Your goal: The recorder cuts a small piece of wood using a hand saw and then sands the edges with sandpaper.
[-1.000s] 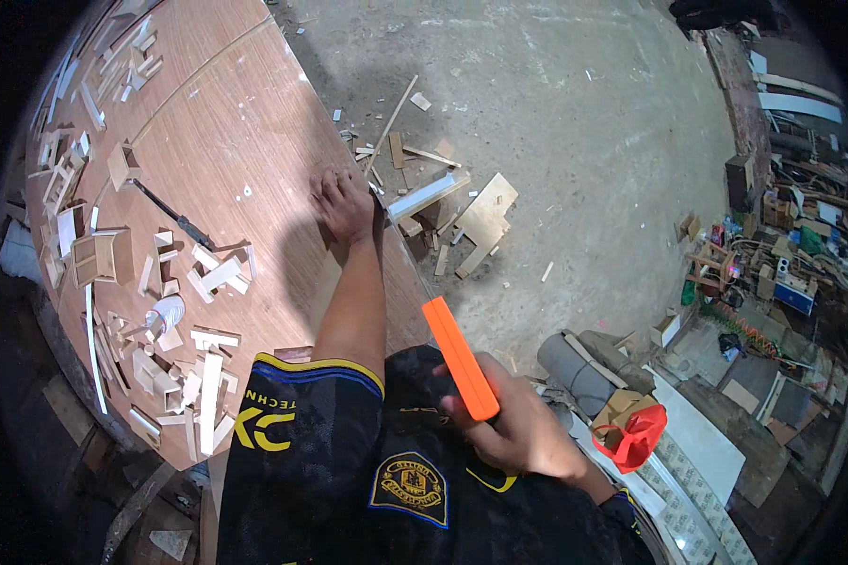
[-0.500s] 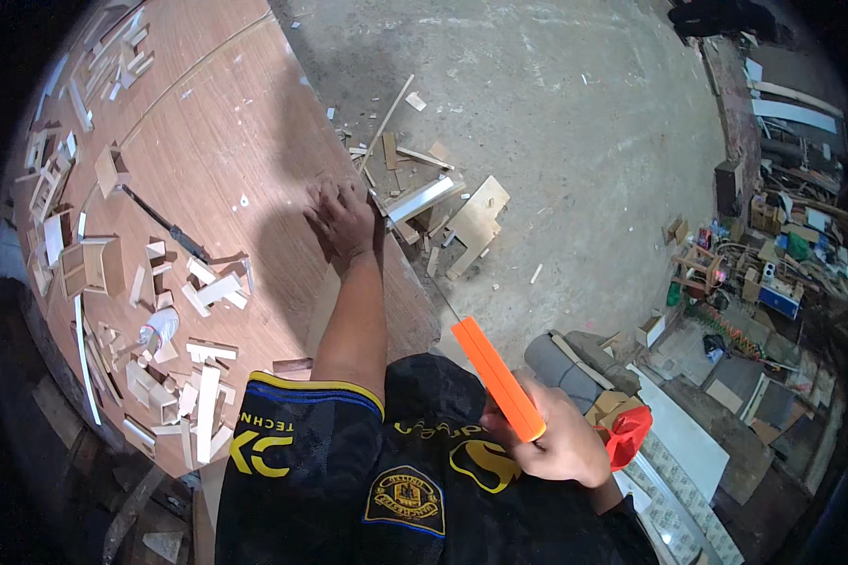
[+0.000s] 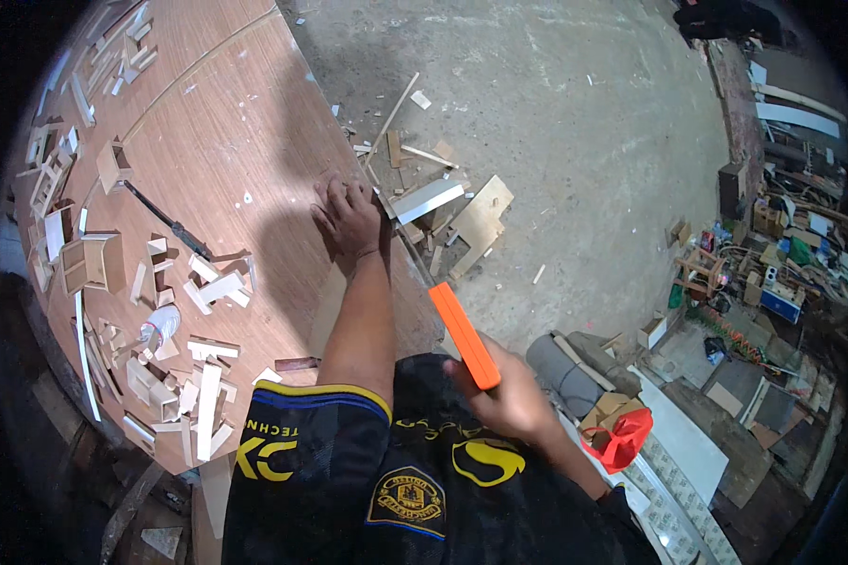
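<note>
The right hand (image 3: 511, 400) was closed around the lower end of an orange-handled saw (image 3: 464, 335), its fingers wrapped under the handle close to the person's chest, while the handle slanted up and left toward the edge of the table (image 3: 236, 141); a thin dark blade ran on from it toward the left hand, though its far end was hard to make out. The left hand (image 3: 350, 215) lay flat on the table's right edge, fingers spread narrow and pressing down, holding nothing that could be seen. Small open wooden boxes (image 3: 89, 264) stood near the table's left rim among loose wood offcuts (image 3: 203, 377); what lay inside them could not be told. A white bottle (image 3: 160, 326) lay on its side among the scraps. On the floor to the right, a red bag (image 3: 622, 435) sat against a brown cardboard box (image 3: 605, 411).
</note>
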`<control>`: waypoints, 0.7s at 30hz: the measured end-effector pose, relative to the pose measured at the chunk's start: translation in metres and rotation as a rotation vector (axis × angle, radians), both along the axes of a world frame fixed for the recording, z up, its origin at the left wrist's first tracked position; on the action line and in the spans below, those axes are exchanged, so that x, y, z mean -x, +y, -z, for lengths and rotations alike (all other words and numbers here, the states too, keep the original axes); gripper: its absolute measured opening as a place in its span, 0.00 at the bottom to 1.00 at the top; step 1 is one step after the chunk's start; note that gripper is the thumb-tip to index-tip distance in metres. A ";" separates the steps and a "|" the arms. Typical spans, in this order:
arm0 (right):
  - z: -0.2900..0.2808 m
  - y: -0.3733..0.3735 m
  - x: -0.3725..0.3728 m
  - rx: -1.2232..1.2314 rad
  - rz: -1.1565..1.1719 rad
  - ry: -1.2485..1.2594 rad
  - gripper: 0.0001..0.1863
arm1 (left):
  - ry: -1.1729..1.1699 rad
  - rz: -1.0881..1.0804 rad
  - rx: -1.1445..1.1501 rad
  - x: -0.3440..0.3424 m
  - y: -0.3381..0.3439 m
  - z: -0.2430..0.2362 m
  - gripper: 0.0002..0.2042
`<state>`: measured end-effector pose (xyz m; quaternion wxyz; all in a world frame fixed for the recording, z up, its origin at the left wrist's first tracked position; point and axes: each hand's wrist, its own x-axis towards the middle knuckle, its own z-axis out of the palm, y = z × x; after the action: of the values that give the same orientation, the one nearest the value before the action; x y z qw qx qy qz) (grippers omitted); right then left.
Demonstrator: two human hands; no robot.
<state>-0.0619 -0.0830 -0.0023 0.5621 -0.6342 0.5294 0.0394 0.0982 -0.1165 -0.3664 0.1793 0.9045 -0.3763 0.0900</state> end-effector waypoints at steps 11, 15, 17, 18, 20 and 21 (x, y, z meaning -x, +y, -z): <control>-0.013 -0.001 -0.006 -0.019 0.014 0.016 0.13 | -0.085 0.024 -0.012 -0.001 0.003 -0.005 0.07; 0.034 0.014 0.013 0.000 -0.030 -0.017 0.22 | -0.043 0.033 -0.020 0.002 -0.001 -0.019 0.06; 0.037 0.009 -0.002 -0.110 0.031 0.037 0.17 | -0.031 0.041 -0.008 0.003 -0.002 -0.016 0.05; 0.018 0.002 -0.008 -0.113 0.030 0.035 0.17 | -0.013 0.027 -0.004 0.006 -0.001 -0.014 0.05; -0.018 -0.007 -0.003 -0.034 -0.063 0.018 0.16 | 0.001 0.007 -0.006 0.002 0.005 -0.014 0.05; -0.021 -0.006 0.000 -0.052 -0.065 0.029 0.18 | 0.009 -0.002 -0.029 -0.001 0.006 -0.016 0.06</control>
<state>-0.0614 -0.0885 0.0192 0.5691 -0.6357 0.5153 0.0807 0.0990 -0.1106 -0.3504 0.1675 0.9078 -0.3759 0.0807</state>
